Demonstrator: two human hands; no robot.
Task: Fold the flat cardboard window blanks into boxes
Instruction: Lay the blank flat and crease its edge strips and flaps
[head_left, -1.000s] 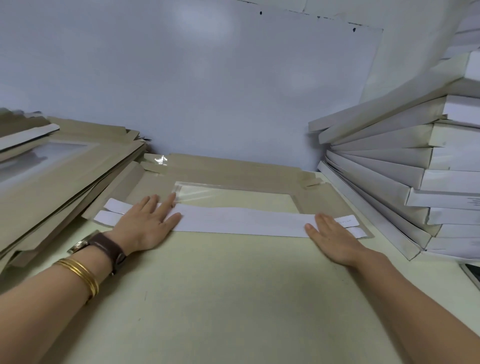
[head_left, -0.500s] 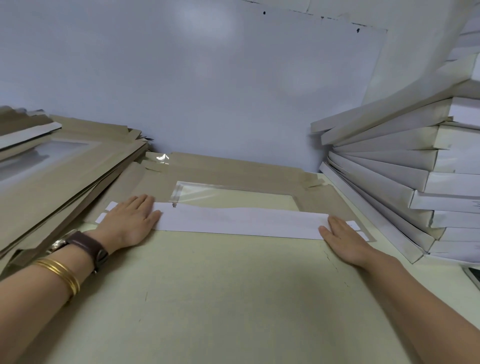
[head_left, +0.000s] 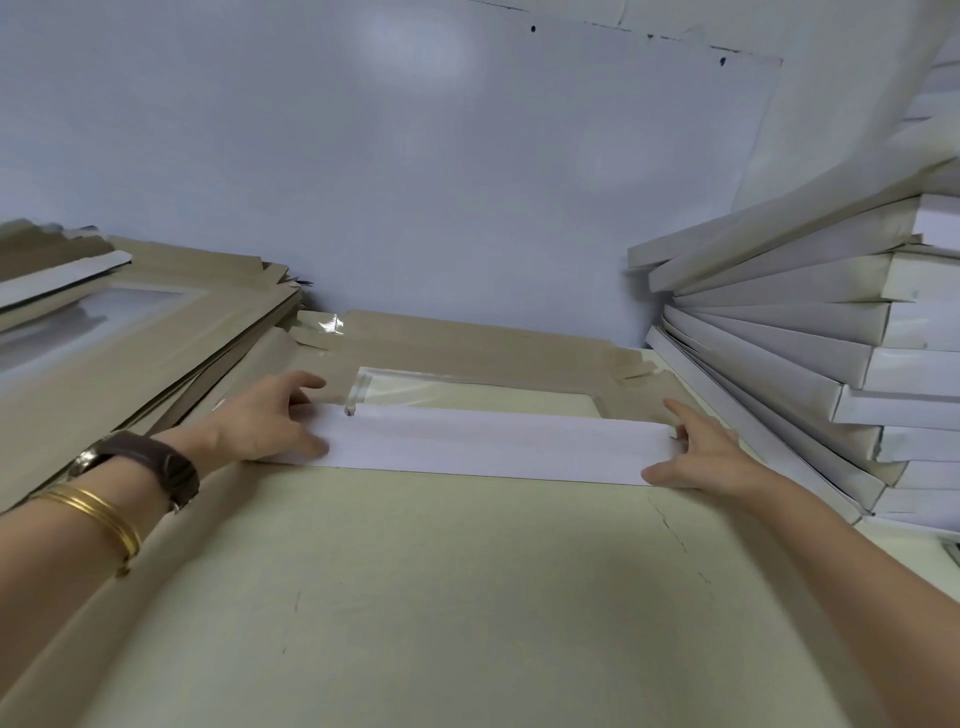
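Note:
A flat cardboard window blank (head_left: 467, 343) lies brown side up at the far end of the table, its clear plastic window (head_left: 467, 392) in the middle. Its near flap (head_left: 493, 441) is turned over and shows its white side. My left hand (head_left: 260, 423) rests on the flap's left end, thumb on the white face and spread fingers reaching past onto the brown panel. At the right end lies my right hand (head_left: 701, 452), thumb along the flap's near edge and index finger stretched along its end. The flap's end tabs are hidden under my hands.
A slanting pile of flat brown blanks (head_left: 130, 332) fills the left side. A tall stack of folded white boxes (head_left: 831, 353) stands at the right, close to my right hand. The pale table top (head_left: 441, 597) stretches toward me, and a grey wall rises behind.
Both hands slid outward along the white flap to its ends and now cover the end tabs. My fingers went from flat to spread, with the thumbs apart. The flap looks broader.

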